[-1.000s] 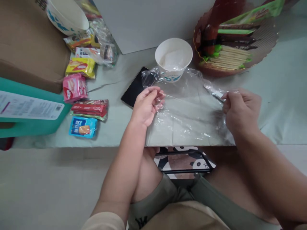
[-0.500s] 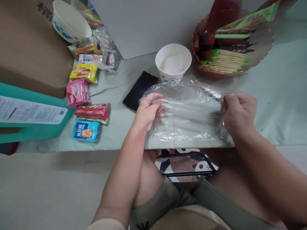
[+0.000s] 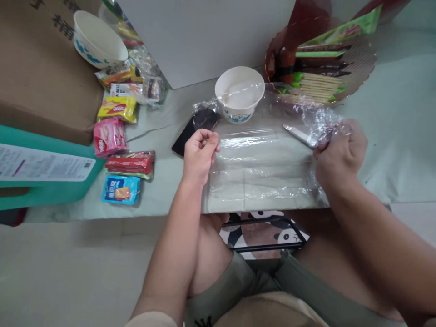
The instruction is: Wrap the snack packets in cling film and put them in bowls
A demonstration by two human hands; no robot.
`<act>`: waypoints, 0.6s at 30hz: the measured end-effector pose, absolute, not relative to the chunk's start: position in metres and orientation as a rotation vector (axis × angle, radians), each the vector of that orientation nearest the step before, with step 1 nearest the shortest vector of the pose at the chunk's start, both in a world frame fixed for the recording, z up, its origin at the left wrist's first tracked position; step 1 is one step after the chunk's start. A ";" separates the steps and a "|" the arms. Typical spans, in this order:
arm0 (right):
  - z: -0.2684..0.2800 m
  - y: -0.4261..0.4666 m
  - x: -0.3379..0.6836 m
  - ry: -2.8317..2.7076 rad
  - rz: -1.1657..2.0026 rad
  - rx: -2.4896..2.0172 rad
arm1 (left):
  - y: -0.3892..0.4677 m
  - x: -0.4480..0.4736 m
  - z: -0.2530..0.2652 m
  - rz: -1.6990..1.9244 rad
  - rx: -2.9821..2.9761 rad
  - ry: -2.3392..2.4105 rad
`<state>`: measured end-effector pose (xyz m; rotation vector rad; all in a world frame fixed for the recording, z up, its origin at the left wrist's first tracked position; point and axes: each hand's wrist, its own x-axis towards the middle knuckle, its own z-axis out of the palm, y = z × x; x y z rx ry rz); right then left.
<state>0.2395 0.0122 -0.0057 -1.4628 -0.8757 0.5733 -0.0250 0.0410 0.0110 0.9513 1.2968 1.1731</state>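
Observation:
A clear plastic bag (image 3: 259, 181) spreads between my hands over the cloth near the table's front edge. My left hand (image 3: 201, 152) is closed in a pinch on its left edge, just in front of a black phone (image 3: 192, 131). Bunched film sits in my right hand (image 3: 340, 150), which is closed around the bag's right side. A slim white tool (image 3: 299, 135), perhaps a cutter, points out by the right fingers; whether they grip it I cannot tell. Behind the bag stands a white paper bowl (image 3: 240, 109), with film stretching across its front and mouth.
Several packaged snacks (image 3: 117, 109) line the left, beside a cardboard box (image 3: 44, 81) and a green carrier (image 3: 78, 190). A second paper bowl (image 3: 98, 43) stands behind them. A ribbed basket (image 3: 361, 68) holds sticks and snack bars. A white panel (image 3: 211, 36) rises at the back.
My left hand's fingers have curled from spread to a tight pinch. The film's far edge has spread back over the bowl and phone. More film is bunched at my right hand, and the white tool shows more.

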 end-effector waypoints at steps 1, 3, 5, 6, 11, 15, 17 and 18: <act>-0.005 0.013 0.240 -0.876 0.585 -1.466 | 0.041 -0.025 0.012 1.173 0.943 1.295; -0.005 0.013 0.241 -0.848 0.665 -1.507 | 0.042 -0.024 0.013 1.134 0.937 1.273; -0.004 0.013 0.242 -0.845 0.758 -1.565 | 0.043 -0.022 0.013 1.056 0.945 1.250; -0.004 0.013 0.243 -0.868 0.782 -1.584 | 0.043 -0.022 0.013 1.023 0.947 1.250; -0.003 0.012 0.245 -0.975 0.713 -1.580 | 0.044 -0.022 0.010 1.122 0.914 1.268; -0.002 0.015 0.245 -0.892 0.741 -1.367 | 0.045 -0.027 0.010 1.256 0.877 1.204; -0.003 0.017 0.247 -0.814 0.800 -1.274 | 0.045 -0.028 0.010 1.295 0.858 1.145; -0.005 0.017 0.248 -0.787 0.827 -1.241 | 0.046 -0.029 0.009 1.319 0.848 1.103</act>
